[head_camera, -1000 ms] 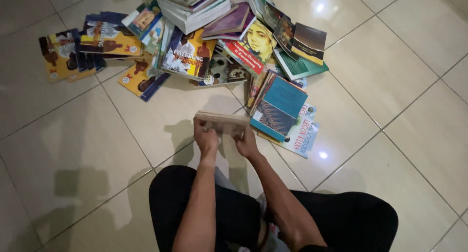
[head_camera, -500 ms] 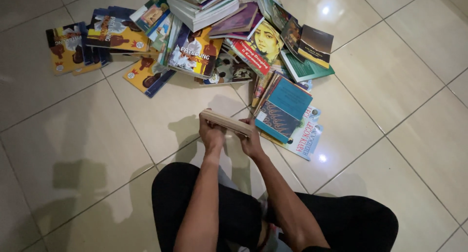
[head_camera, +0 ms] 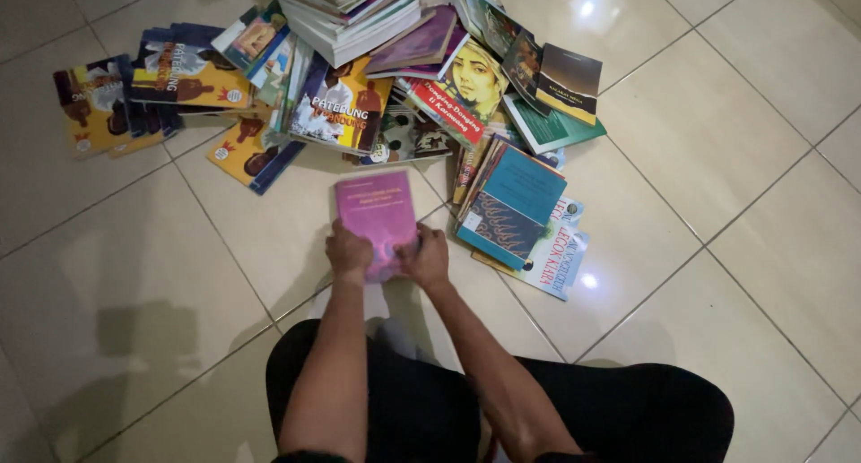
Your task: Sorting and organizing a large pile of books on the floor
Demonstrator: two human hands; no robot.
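A pink book [head_camera: 377, 210] lies cover up just above the tiled floor in front of my knees. My left hand [head_camera: 348, 252] grips its near left corner. My right hand [head_camera: 425, 257] grips its near right corner. Both forearms reach forward from my lap, and my black trousers [head_camera: 628, 409] fill the bottom of the view. Beyond the pink book spreads a heap of books.
A tall stack of books [head_camera: 350, 10] stands at the top centre. A teal book [head_camera: 511, 203] lies on others to the right of my hands. Yellow and blue paperbacks [head_camera: 134, 91] lie at the far left. Glossy beige floor tiles [head_camera: 134, 275] surround the heap.
The book was held on edge with its pages toward me; now it is turned flat, showing its pink cover. Both hands kept their hold.
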